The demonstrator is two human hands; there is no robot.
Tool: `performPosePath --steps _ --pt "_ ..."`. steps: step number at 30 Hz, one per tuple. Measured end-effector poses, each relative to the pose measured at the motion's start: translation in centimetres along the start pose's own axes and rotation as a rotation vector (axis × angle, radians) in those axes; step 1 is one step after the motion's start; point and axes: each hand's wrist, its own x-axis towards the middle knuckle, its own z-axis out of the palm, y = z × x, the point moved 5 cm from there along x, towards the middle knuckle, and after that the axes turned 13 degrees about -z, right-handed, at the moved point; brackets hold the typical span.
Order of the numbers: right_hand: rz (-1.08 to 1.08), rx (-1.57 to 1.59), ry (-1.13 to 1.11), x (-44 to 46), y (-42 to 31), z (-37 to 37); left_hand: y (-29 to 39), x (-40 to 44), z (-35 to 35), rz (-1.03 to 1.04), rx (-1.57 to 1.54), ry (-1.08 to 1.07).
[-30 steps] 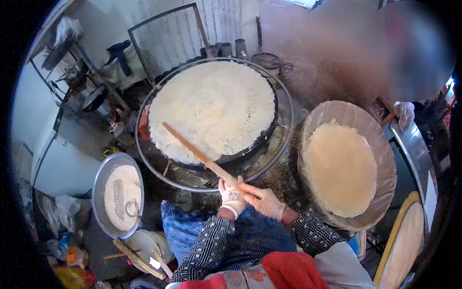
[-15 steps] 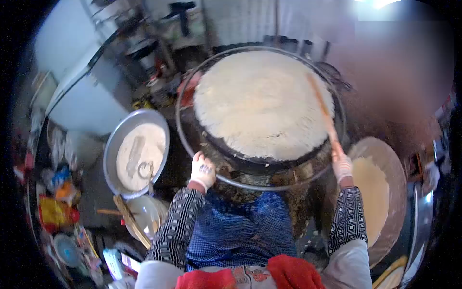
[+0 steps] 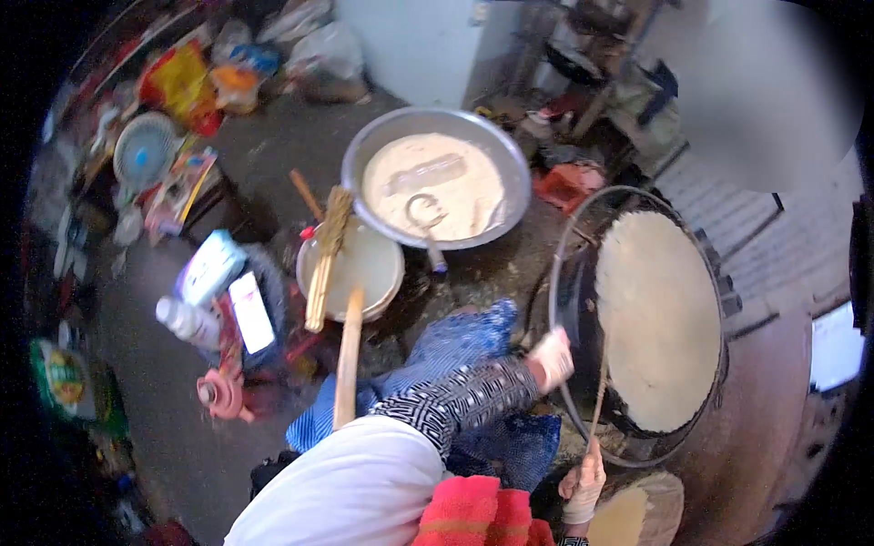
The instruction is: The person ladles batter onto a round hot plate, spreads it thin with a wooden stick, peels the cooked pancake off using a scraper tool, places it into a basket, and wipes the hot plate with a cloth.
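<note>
One wooden stick (image 3: 598,400) over edge of griddle (image 3: 584,305) | right hand (image 3: 584,480): wrapped round stick, just beside griddle | left hand (image 3: 552,358): near griddle, blurred, finger state cannot tell | steel basin (image 3: 355,164): left of griddle

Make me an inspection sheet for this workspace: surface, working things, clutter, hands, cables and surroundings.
Surface: pale sheet covers most of the griddle; dark edge exposed.
Job's things: wooden stick at the griddle's edge; metal bowl holds pale mixture; lined basket partly in view.
Clutter: lit phone, packet and white bottle grouped together; wooden bar at the white bucket; plastic bags beyond.
Hands: right hand grips the stick; left hand is beside the metal ring, blurred, contact unclear.
Cables: nothing seen.
Surroundings: dark floor; upper right blurred out.
</note>
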Motion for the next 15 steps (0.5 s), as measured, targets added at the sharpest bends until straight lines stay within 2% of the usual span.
performPosePath --steps 1,3,4,5,8,9,10,11,12,13,14,15 --pt "-0.020 -0.035 -0.129 0.3 -1.4 1.6 2.1 -3.0 -2.4 0.126 -0.096 0.025" --pt "-0.005 -0.094 -0.364 0.1 -3.9 5.2 7.8 -7.4 -2.1 0.034 -0.448 0.210" --pt "0.022 -0.119 -0.455 -0.3 -5.9 7.3 11.6 -9.7 1.0 0.150 -0.074 0.314" --pt "0.104 -0.321 -0.478 -0.6 -7.9 9.0 15.2 -12.0 4.0 0.256 0.286 0.471" --pt "0.211 -0.347 -0.636 0.6 -9.1 13.3 11.9 -18.6 -1.5 0.430 -0.273 -0.250" --pt "0.194 -0.471 -0.763 1.4 -8.7 14.5 12.5 -19.5 -1.1 0.516 -0.396 -0.394" --pt "0.160 -0.430 -0.812 1.5 -8.8 17.1 13.0 -20.4 -0.7 0.585 -0.517 -0.557" --pt "0.111 -0.447 -0.890 1.5 -9.3 20.2 12.6 -19.1 -1.5 0.687 -0.554 -0.627" --pt "0.058 -0.460 -0.963 1.6 -9.8 23.6 11.5 -19.2 -2.3 0.576 -0.572 -0.561" --pt "0.077 -0.267 -0.935 1.2 -9.7 27.0 7.1 -19.8 -6.2 0.463 -0.594 -0.499" --pt "0.101 -0.084 -0.899 0.6 -9.9 30.4 4.5 -21.1 -7.7 0.481 -0.718 -0.479" --pt "0.021 -0.166 -0.955 1.1 -9.3 33.0 2.6 -22.0 -8.6 0.496 -0.836 -0.465"
